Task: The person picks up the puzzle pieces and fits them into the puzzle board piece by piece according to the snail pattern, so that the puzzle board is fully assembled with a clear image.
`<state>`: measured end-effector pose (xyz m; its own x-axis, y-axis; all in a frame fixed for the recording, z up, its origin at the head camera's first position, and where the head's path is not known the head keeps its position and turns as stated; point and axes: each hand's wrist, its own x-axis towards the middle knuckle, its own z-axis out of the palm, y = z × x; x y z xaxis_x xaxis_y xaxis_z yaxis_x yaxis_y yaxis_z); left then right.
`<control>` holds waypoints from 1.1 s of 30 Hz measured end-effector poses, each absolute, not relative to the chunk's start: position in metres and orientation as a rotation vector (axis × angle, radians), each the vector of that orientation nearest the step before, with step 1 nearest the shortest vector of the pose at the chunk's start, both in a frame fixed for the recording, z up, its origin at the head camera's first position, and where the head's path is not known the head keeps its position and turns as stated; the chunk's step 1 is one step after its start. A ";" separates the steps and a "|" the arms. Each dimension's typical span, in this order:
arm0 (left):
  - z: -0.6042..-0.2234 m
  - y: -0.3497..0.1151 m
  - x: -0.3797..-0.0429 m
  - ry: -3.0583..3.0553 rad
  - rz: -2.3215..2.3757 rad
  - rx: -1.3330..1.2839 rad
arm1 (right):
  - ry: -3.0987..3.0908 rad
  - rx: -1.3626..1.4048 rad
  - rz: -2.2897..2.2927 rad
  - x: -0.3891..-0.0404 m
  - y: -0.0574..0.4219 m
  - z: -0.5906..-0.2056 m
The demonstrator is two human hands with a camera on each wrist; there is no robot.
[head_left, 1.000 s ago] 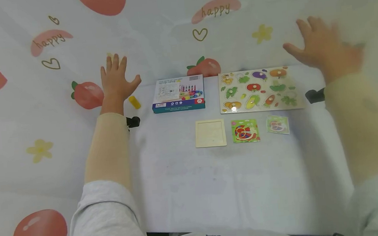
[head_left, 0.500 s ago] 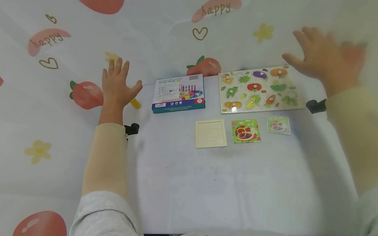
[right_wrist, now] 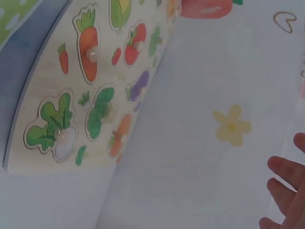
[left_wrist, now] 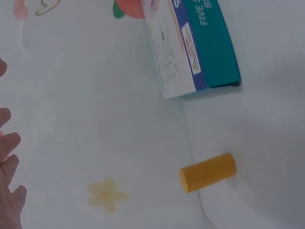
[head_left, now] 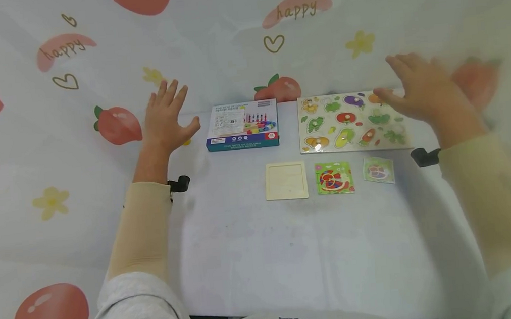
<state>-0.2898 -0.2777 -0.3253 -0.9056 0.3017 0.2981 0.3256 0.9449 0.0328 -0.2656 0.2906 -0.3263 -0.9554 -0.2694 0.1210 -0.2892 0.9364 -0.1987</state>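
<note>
My left hand (head_left: 166, 117) is raised with fingers spread, holding nothing, left of the teal-and-white toy box (head_left: 241, 125). In the head view it mostly covers a yellow cylinder, which the left wrist view shows as an orange-yellow block (left_wrist: 208, 172) lying near the box. My right hand (head_left: 422, 89) is also lifted with spread fingers and nothing in it. Its thumb overlaps the upper right of the vegetable knob puzzle board (head_left: 353, 121) in the head view. The right wrist view shows the board's carrot piece (right_wrist: 89, 52) seated in its slot.
Nearer the front lie a square wooden frame tray (head_left: 286, 180), a green snail picture puzzle (head_left: 334, 178) and a small pale snail-picture packet (head_left: 378, 170). A white cloth with printed fruit (head_left: 118, 126) covers the table and rises behind it.
Both hands have come down and back somewhat, the right one also shifting left over the board's corner. The objects on the table stay where they were.
</note>
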 end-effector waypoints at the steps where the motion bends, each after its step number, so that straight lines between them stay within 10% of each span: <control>1: -0.326 -0.276 -0.289 -2.794 -0.130 -0.487 | -2.999 0.444 0.321 -0.264 0.289 -0.327; 33: -0.368 -0.237 -0.241 -2.673 -0.331 -0.778 | -2.850 0.723 0.329 -0.227 0.231 -0.351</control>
